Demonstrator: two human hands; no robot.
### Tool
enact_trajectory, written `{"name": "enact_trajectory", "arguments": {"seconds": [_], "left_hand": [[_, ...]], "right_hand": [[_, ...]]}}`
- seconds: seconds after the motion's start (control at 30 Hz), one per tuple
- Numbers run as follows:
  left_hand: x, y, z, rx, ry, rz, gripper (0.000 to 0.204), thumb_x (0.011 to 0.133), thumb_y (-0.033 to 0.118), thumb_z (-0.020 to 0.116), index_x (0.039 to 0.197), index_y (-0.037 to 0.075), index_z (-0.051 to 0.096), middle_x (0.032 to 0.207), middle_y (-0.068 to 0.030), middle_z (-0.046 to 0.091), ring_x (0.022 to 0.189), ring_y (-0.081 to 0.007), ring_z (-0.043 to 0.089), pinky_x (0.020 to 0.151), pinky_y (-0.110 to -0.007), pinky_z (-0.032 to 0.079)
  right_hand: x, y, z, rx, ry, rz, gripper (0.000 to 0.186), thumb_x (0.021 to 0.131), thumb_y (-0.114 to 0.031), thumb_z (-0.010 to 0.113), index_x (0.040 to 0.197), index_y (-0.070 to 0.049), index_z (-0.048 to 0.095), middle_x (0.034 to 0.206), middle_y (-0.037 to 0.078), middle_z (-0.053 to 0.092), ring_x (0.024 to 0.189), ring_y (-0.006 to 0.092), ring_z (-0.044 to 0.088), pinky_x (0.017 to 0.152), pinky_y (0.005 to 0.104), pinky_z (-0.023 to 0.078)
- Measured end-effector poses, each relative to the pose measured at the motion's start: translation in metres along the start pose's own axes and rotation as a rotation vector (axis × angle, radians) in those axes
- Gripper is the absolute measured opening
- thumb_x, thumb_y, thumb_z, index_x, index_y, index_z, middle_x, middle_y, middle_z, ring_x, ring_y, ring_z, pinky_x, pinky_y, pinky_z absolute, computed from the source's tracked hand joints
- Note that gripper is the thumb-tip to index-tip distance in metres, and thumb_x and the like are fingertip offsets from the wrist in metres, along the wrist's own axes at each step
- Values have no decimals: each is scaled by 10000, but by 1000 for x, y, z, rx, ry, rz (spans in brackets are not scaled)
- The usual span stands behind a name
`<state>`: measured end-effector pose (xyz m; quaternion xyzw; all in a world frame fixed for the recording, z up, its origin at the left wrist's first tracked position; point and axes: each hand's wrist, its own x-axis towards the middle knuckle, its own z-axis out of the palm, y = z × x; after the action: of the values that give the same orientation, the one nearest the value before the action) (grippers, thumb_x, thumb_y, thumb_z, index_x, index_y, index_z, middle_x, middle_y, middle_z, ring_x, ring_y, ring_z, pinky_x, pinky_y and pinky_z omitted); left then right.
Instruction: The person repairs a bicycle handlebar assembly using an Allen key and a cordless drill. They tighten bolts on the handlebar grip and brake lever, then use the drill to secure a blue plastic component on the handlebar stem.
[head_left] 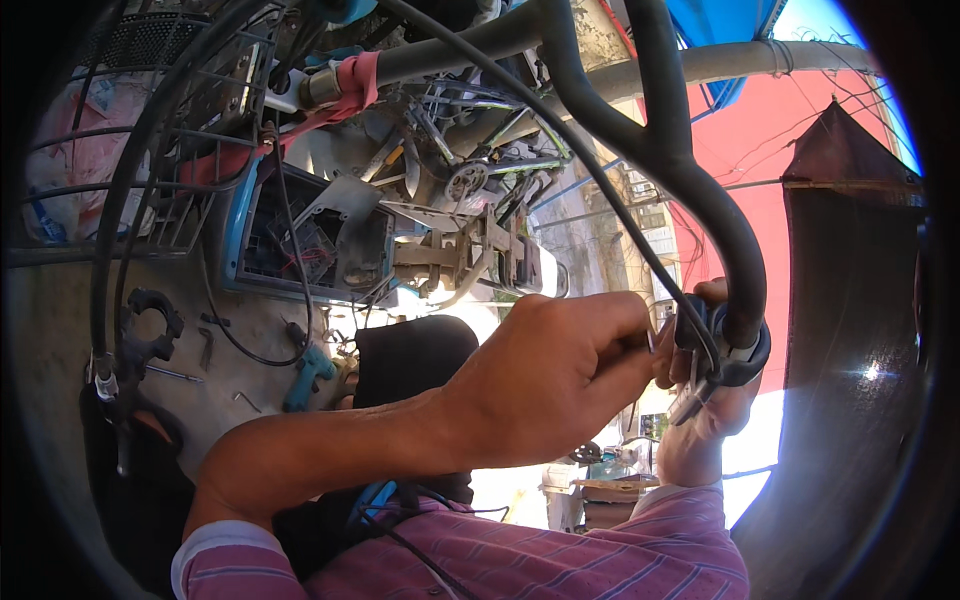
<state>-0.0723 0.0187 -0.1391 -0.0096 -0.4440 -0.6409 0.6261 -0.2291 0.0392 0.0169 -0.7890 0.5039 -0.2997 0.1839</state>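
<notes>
A black curved handlebar (725,215) comes down from the top to a dark brake lever assembly (692,330) near its end. Round this end my right hand (735,405) is wrapped, partly hidden behind the tube and the lever. My left hand (560,375) reaches across from the lower left, thumb and forefinger pinched together just beside the assembly. A thin shiny sliver shows at its fingertips, too small to name. One black cable (590,165) slants down from the top to the lever assembly.
At left are a black wire basket (185,135) and a blue-edged bin (240,225) with loose parts. A teal power drill (310,375), a screwdriver (175,374) and a hex key (246,401) lie below. Red cloth (357,85) wraps a tube; bicycle frames (465,180) stand behind.
</notes>
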Motion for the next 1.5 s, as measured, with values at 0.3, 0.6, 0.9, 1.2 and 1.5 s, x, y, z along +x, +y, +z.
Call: {"name": "enact_trajectory", "arguments": {"seconds": [0.3,0.6,0.9,1.2,1.5], "left_hand": [[-16,4,-46,-445,189,234,220,1031,172,523,1088,-35,575,854,-195,709,656,-222,719,562,-280,594],[4,3,-53,-614,293,313,190,1020,199,570,1056,12,577,858,-109,691,726,-143,701,597,-253,558],[33,-12,-56,-716,266,367,193,1017,184,567,1019,-8,578,843,-115,689,716,-149,699,586,-264,564],[44,-24,-46,-677,300,376,214,1009,208,593,977,-4,594,791,-81,678,684,-134,687,567,-244,548],[19,-47,-41,-180,359,265,336,1029,316,559,904,7,603,643,-44,605,531,-70,568,486,-216,462]], "right_hand": [[26,-2,11,62,-163,-146,805,786,-331,674,1360,145,373,649,28,460,489,103,405,425,236,279],[67,0,8,155,-324,-164,781,836,-275,651,1384,172,320,853,77,523,629,93,425,532,242,328],[77,5,7,243,-289,-155,788,821,-245,666,1395,146,295,740,37,468,574,90,398,495,197,329],[79,13,-4,213,-312,-189,802,831,-263,709,1382,135,283,699,28,473,536,89,428,498,208,321],[81,13,-6,193,-405,-199,834,861,-327,698,1417,129,276,684,-4,475,531,85,453,517,221,322]]}}
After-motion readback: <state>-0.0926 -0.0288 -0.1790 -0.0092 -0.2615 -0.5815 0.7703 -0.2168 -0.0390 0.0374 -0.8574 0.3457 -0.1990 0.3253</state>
